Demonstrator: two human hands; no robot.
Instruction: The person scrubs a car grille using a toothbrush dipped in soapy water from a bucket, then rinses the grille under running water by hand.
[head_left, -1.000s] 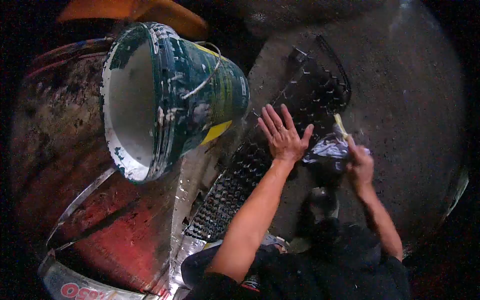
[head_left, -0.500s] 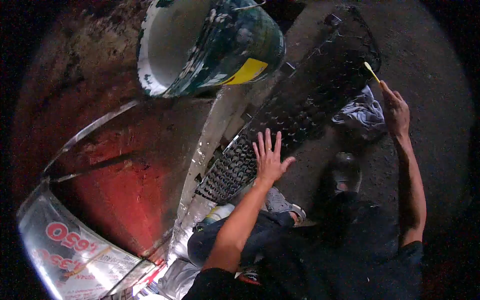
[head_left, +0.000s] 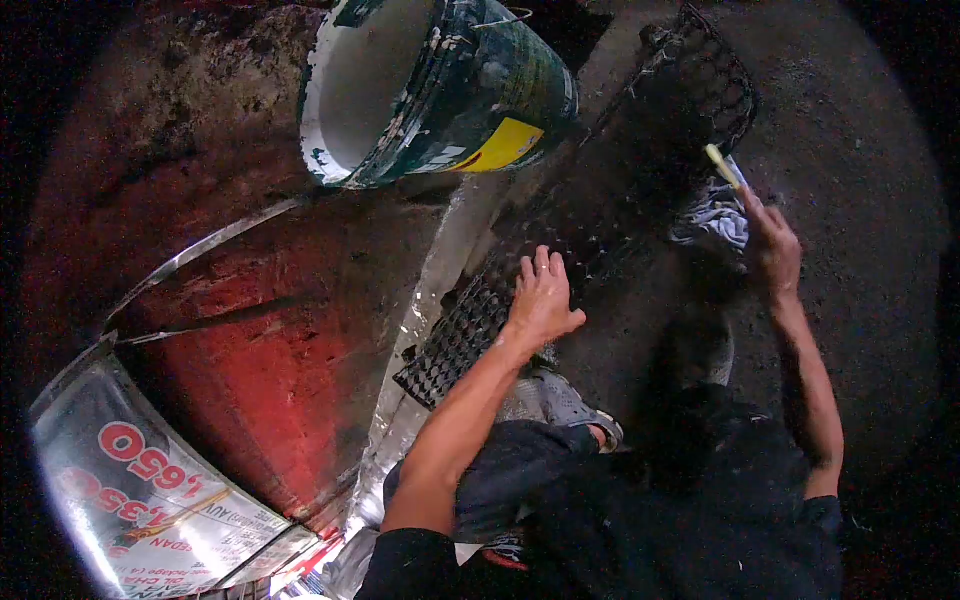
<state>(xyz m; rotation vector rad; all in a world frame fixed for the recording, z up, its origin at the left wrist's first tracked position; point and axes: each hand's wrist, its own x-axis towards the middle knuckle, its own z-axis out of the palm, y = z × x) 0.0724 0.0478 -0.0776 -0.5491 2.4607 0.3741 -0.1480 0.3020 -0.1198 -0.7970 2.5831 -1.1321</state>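
Observation:
A long black mesh panel, much like a car grille, lies slantwise on the dark floor. My left hand rests on or just above it, fingers apart and slightly bent; contact is hard to make out. In my right hand is a pale yellow toothbrush, its head pointing up and left over the panel's right side. A crumpled grey-white cloth lies on the floor just left of my right hand. Deep shadow hides much of the panel's middle.
A dark green bucket with a yellow label lies tilted at the top, its mouth facing left. To the left are a red floor area and a printed price sign. My shoe is close to the panel's lower end.
My right hand has moved slightly left and down with the toothbrush. The fingers of my left hand have bent a little from a flatter spread. The view has shifted slightly.

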